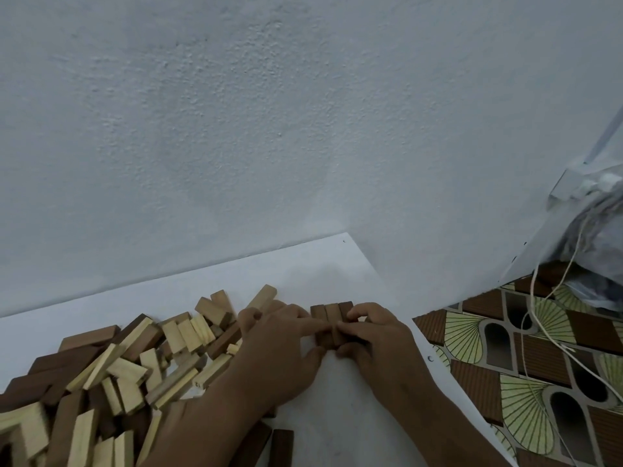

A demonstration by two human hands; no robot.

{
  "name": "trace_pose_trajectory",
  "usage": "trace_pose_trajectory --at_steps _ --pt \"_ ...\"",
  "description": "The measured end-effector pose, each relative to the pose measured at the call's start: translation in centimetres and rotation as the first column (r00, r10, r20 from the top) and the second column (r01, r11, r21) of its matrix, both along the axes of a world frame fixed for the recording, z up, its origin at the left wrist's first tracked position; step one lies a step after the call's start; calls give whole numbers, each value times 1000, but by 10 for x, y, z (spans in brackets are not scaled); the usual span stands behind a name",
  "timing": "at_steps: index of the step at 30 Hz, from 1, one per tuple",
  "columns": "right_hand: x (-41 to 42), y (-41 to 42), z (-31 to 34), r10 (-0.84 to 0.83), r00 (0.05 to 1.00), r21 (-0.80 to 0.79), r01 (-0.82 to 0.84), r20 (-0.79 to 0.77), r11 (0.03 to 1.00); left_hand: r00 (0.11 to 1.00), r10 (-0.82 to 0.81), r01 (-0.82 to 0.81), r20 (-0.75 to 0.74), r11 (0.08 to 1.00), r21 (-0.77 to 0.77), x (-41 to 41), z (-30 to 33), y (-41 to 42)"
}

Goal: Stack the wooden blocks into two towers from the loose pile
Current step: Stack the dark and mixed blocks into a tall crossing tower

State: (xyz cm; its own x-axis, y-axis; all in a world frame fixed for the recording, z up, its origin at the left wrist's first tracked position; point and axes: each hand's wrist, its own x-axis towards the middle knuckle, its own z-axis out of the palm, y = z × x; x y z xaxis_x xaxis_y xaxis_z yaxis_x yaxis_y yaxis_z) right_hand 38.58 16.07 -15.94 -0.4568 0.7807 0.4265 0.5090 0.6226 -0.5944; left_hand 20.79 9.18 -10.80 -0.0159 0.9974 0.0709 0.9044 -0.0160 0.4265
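Note:
Three dark brown blocks (pixel 331 313) lie side by side on the white board (pixel 303 264), forming a flat row. My left hand (pixel 283 352) touches the row's left side with forefinger and thumb around it. My right hand (pixel 374 335) pinches the row from the right, fingers curled over the top. A big loose pile of light and dark wooden blocks (pixel 118 372) spreads to the left. No tower stands anywhere in view.
A rough white wall (pixel 269 129) rises just behind the board. To the right lie a patterned floor mat (pixel 526 365), a white cable (pixel 539 325) and a plastic bag (pixel 596 251). The board's right edge (pixel 421 345) runs close beside my right hand.

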Motion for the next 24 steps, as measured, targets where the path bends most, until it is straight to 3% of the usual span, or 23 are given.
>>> trace_pose_trajectory --at_steps 10,24 --pt "2 -5 3 70 995 37 -73 68 997 995 -1 2 -103 1000 9 -1 3 -10" --pt "-3 -8 1 42 997 71 -47 72 996 999 8 -7 -36 999 33 -2 1 -14"
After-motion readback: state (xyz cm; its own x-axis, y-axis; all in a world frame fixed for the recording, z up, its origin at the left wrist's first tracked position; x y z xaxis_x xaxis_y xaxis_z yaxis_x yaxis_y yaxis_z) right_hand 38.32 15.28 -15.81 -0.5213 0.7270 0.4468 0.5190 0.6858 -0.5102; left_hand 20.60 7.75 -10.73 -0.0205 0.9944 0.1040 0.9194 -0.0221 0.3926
